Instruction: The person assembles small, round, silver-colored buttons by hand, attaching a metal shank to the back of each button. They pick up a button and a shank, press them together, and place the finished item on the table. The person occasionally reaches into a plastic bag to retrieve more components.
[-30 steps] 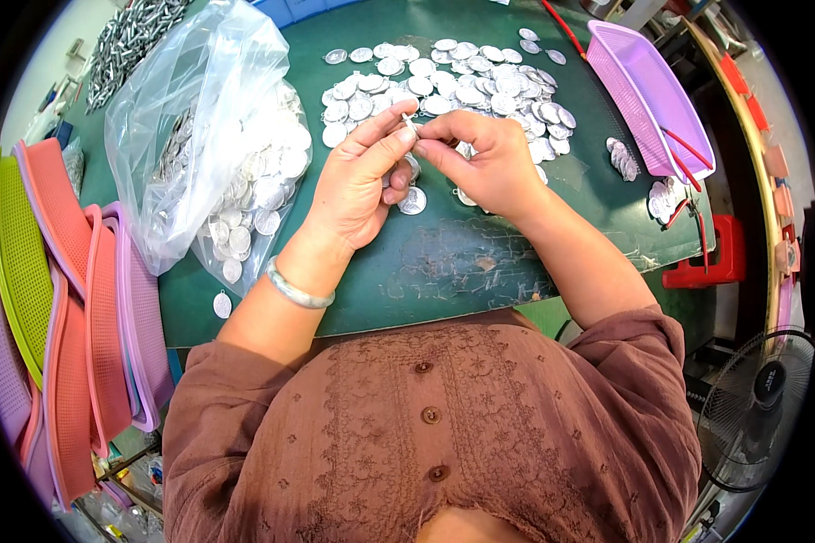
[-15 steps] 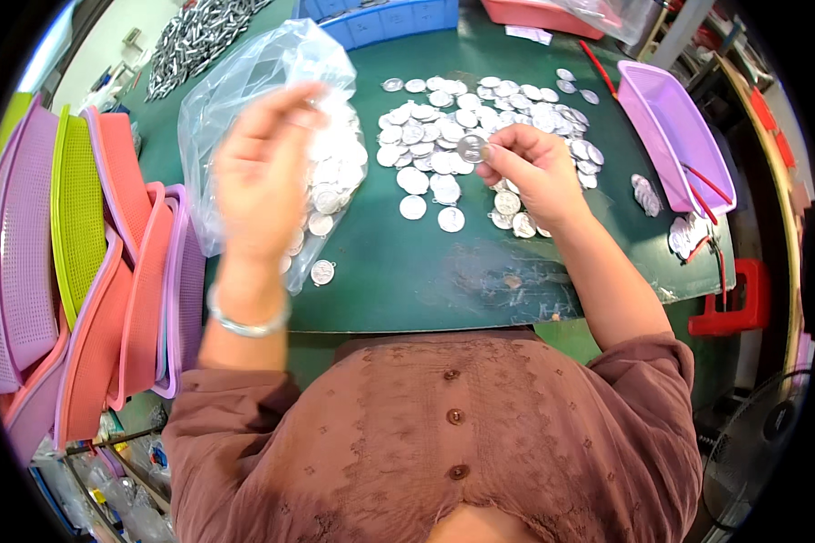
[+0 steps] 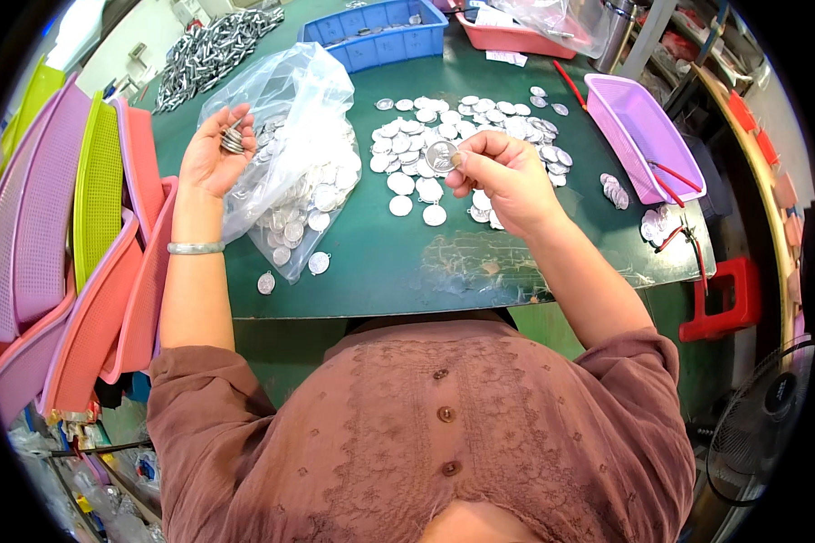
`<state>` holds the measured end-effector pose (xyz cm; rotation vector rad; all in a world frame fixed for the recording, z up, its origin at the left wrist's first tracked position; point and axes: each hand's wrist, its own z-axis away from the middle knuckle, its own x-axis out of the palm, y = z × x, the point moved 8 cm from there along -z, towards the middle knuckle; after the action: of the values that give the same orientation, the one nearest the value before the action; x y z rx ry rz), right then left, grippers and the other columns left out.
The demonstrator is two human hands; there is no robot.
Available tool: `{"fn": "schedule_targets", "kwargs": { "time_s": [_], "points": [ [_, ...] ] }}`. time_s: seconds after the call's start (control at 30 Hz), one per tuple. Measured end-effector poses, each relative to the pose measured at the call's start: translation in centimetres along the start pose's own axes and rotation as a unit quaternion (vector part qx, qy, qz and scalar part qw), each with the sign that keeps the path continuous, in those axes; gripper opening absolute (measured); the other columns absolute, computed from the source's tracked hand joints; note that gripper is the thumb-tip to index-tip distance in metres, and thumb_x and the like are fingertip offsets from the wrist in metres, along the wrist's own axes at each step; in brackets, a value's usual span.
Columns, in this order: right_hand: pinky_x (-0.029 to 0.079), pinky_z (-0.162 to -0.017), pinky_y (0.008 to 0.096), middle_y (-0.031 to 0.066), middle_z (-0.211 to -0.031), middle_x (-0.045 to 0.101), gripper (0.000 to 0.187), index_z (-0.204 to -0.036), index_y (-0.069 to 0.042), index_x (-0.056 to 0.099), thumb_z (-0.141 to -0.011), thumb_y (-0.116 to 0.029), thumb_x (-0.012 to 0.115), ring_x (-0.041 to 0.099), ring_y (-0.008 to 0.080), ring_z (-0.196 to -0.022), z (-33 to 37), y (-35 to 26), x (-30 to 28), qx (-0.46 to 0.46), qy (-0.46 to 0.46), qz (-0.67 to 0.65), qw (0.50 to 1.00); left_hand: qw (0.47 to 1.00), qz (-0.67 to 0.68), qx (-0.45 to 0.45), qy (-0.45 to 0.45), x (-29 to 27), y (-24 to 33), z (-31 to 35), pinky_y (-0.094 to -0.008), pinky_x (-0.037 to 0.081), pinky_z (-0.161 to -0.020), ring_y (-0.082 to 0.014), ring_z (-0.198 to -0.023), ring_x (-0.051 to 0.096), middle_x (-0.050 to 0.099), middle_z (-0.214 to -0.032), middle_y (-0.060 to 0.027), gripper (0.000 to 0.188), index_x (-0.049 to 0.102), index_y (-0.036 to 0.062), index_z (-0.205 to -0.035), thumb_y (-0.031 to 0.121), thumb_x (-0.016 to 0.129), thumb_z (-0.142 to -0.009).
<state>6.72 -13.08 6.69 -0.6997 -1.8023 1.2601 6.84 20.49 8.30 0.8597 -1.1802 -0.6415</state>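
Between thumb and fingers of my right hand point(image 3: 507, 179) is one round silver medal point(image 3: 441, 156), its face showing a raised figure. That hand is above the near side of a spread pile of similar medals point(image 3: 406, 145). To the left, my left hand point(image 3: 210, 163) is raised palm up, fingers curled round a small stack of medals point(image 3: 233, 139) seen edge-on. It is beside a clear plastic bag point(image 3: 285, 81) lying on the table, with many medals point(image 3: 328, 185) in it and at its mouth. Two loose medals point(image 3: 319, 262) lie near the bag's front corner.
Perforated plastic baskets point(image 3: 100, 190) crowd the left side. Behind are a heap of metal pieces point(image 3: 217, 54), a blue bin point(image 3: 385, 50) and a pink tray point(image 3: 516, 38). On the right are a purple basket point(image 3: 643, 136), red-handled pliers point(image 3: 677, 181) and a red stool point(image 3: 732, 303).
My left hand has swung left, away from over the bag, and the stack of medals in it now shows. My right hand still holds a medal, its face turned more into view.
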Motion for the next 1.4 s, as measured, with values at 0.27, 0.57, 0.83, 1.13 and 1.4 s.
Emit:
{"fn": "schedule_targets", "kwargs": {
  "time_s": [0.27, 0.57, 0.83, 1.13, 1.4],
  "points": [
    [0.047, -0.058, 0.0238, 0.0079, -0.07, 0.06, 0.01, -0.08, 0.0, 0.057, -0.077, -0.01, 0.058, 0.058, 0.0124, -0.063, 0.8, 0.4, 2.0, 0.01, -0.02, -0.039, 0.999, 0.995, 0.062, -0.023, 0.076, -2.1, -0.4, -0.9, -0.0316, 0.043, -0.074, -0.0234, -0.085, 0.044, 0.044, -0.098, -0.0164, 0.029, 0.044, -0.006, -0.107, 0.011, 0.046, -0.083],
    [0.047, -0.06, 0.0225, 0.0078, -0.071, 0.06, 0.01, -0.081, 0.0, 0.057, -0.078, -0.009, 0.058, 0.057, 0.0119, -0.062, 0.8, 2.0, 4.1, 0.03, -0.016, -0.044, 0.998, 0.886, -0.418, 0.194, 0.048, 3.2, 1.3, 2.7, -0.0254, 0.038, -0.085, -0.0134, -0.1, 0.047, 0.053, -0.108, -0.0082, 0.031, 0.05, 0.0001, -0.113, 0.008, 0.049, -0.083],
    [0.043, -0.058, 0.0216, 0.003, -0.071, 0.061, 0.007, -0.078, 0.0, 0.058, -0.076, -0.007, 0.06, 0.056, 0.0088, -0.064, 2.0, 1.7, 7.4, -0.122, -0.009, 0.205, 0.971, 0.926, -0.277, 0.16, -0.2, 9.4, -7.6, 12.9, -0.0198, 0.041, -0.069, -0.0071, -0.078, 0.05, 0.058, -0.09, -0.0023, 0.025, 0.056, 0.0004, -0.105, 0.005, 0.055, -0.08],
    [0.044, -0.052, 0.0244, 0.0072, -0.067, 0.059, 0.004, -0.076, -0.002, 0.059, -0.072, -0.004, 0.061, 0.056, 0.0151, -0.059, 3.9, 0.5, 12.3, -0.263, -0.044, 0.333, 0.905, 0.938, -0.247, 0.194, -0.144, 5.9, -8.3, 15.5, -0.0187, 0.041, -0.061, -0.0068, -0.071, 0.052, 0.057, -0.083, -0.0014, 0.015, 0.059, 0.0019, -0.096, 0.006, 0.055, -0.082],
    [0.044, -0.052, 0.0247, 0.0064, -0.064, 0.059, 0.004, -0.077, -0.001, 0.058, -0.075, -0.005, 0.058, 0.056, 0.0117, -0.058, 5.6, 3.2, 20.6, -0.185, -0.189, 0.269, 0.926, 0.968, -0.139, 0.202, -0.045, -0.4, -7.4, 22.1, -0.0195, 0.043, -0.053, -0.0089, -0.066, 0.053, 0.056, -0.077, -0.0028, 0.009, 0.054, 0.0024, -0.09, 0.008, 0.05, -0.085]
  ]
}}
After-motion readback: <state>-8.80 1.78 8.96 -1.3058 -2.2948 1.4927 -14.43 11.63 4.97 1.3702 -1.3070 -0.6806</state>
